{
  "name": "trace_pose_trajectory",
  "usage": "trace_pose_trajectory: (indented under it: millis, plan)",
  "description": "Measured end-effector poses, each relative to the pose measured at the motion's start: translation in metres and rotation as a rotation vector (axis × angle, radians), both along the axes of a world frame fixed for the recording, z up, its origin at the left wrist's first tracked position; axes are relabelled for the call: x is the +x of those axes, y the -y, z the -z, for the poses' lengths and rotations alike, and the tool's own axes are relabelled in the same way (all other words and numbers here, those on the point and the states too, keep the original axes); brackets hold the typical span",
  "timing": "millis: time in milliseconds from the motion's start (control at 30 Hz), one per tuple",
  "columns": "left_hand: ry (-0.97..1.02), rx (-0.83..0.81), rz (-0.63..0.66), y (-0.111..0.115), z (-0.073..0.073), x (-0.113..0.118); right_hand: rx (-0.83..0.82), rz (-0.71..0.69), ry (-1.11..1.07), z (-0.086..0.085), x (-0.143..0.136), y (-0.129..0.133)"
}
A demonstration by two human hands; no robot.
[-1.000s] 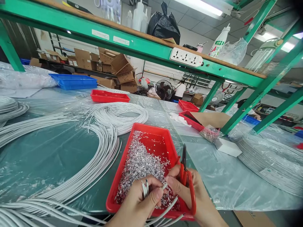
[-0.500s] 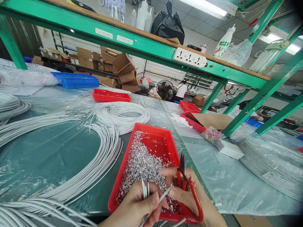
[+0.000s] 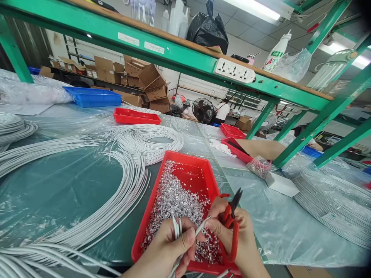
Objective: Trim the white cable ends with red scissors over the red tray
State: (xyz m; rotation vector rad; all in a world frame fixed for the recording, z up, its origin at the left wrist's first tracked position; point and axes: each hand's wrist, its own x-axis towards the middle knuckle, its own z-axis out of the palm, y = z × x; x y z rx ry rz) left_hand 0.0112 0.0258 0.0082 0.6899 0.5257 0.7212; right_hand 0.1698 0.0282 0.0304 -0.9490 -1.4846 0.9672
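Above the near end of a red tray (image 3: 216, 185) filled with small silvery scraps, my left hand (image 3: 174, 243) is closed round a few white cables (image 3: 177, 227). One of these cables slants to the right from under the thumb. My right hand (image 3: 232, 231) pinches the tip of that cable between thumb and forefinger. Red-handled scissors (image 3: 231, 216) are tucked in the same right hand, dark blades pointing up and away; whether the blades are parted is hard to see. My palms hide the lower parts of the cables and the tray's near edge.
Coiled white cables (image 3: 124, 193) lie on the plastic-covered table to the left. Behind stand a red tray (image 3: 136, 116) and a blue tray (image 3: 94, 96). A white box (image 3: 281, 184) and a cable coil (image 3: 333, 208) sit right. A green shelf frame (image 3: 174, 58) with a power strip (image 3: 234, 70) crosses overhead.
The scissors have turned in my right hand, their blades now leaning to the right. My right forefinger has curled in against the thumb at the cable's tip. My left hand barely moved.
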Motion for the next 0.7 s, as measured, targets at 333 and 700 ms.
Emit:
trace_pose_trajectory:
  millis: [333,700]
  plan:
    - [-0.053,0.176,-0.043,0.001,0.004,0.003,-0.028,-0.018,-0.072,0.025,0.004,-0.003]
    - [0.051,0.099,-0.022,-0.004,0.006,0.005,0.029,-0.054,-0.121,0.019,-0.008,-0.003]
